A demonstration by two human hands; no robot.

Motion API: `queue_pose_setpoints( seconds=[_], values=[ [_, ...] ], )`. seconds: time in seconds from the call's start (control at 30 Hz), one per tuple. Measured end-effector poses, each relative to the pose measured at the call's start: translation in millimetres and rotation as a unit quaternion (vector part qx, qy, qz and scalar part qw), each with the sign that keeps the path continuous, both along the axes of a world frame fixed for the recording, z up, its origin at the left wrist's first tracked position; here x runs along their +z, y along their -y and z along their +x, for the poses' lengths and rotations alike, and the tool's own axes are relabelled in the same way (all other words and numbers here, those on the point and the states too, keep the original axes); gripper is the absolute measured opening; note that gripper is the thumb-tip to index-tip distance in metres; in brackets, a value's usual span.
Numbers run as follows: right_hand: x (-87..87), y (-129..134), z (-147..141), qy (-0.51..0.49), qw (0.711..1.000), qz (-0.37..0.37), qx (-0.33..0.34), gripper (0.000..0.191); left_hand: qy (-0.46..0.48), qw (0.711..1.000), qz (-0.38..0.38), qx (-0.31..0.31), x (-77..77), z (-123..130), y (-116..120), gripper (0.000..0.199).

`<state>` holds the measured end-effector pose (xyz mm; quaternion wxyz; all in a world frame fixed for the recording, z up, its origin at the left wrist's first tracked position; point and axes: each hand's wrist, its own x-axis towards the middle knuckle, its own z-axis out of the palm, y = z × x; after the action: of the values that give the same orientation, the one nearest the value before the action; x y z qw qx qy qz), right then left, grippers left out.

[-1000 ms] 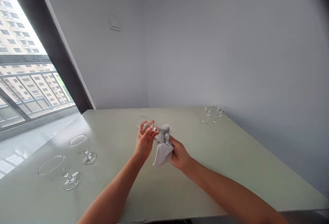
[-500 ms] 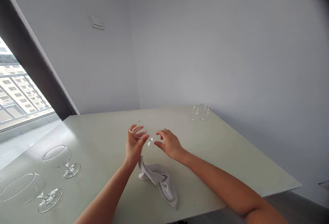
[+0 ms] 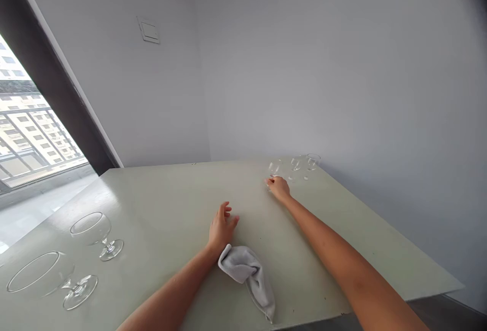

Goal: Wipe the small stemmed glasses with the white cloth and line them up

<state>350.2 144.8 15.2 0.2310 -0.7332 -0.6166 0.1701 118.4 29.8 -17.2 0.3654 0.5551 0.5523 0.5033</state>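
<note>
My right hand [image 3: 278, 187] reaches to the far part of the table, its fingers closed around the stem of a clear stemmed glass [image 3: 274, 167]. That glass is upright, just left of two other stemmed glasses, one [image 3: 296, 164] and a second [image 3: 313, 161] near the far right corner. Nearer to me, my left hand [image 3: 222, 225] hovers at the table's middle with its fingers apart and nothing in them. Beside its wrist a crumpled grey cloth [image 3: 247, 270] lies on the table.
Two larger stemmed glasses stand on the left side of the table, one nearer [image 3: 40, 275] and one farther [image 3: 91, 229]. The pale glossy tabletop [image 3: 171, 199] meets walls at the back. A window [image 3: 30, 123] is at the left.
The stemmed glass has passed from my left hand to my right hand and moved to the far right, beside the other two. My left hand has come down and right, emptied.
</note>
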Motion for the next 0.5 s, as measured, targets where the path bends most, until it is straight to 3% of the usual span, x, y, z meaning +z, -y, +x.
queue_pose_setpoints(
  seconds=[0.17, 0.5],
  values=[
    [-10.3, -28, 26, -0.012, 0.996, -0.037, -0.075, 0.028, -0.005, 1.0, -0.026, -0.004, -7.4, 3, -3, 0.037],
    [-14.7, -55, 26, -0.009, 0.993, -0.021, -0.117, 0.027, 0.013, 0.999, -0.041, -0.002, -2.9, 3, -1, 0.035]
  ],
)
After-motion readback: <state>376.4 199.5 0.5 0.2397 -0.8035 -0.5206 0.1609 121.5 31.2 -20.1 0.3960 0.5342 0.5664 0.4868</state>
